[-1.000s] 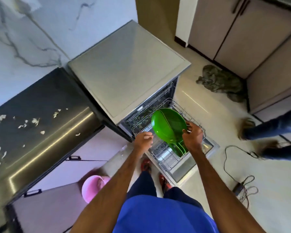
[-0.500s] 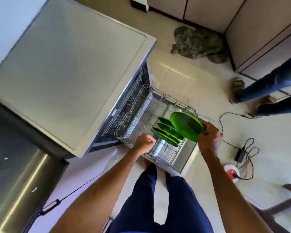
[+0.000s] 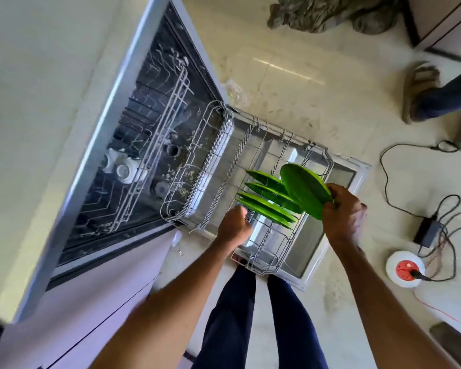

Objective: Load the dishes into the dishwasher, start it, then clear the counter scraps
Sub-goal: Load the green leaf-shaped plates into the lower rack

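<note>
Watching my R hand [image 3: 342, 209] pinching a green plate [image 3: 304, 194] by its rim, tilted over the pulled-out rack [image 3: 328, 161], just above the racked plates [image 3: 266, 206]. L hand [image 3: 234, 226] is curling at the rack edge; can't tell if gripping. Risk, I'm guessing: plate clipping neighbours, missing its slot.

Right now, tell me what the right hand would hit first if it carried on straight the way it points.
Likely the racked green plates: the right hand points toward them, its held plate leading. Depth is unclear, so it might pass above them.
</note>
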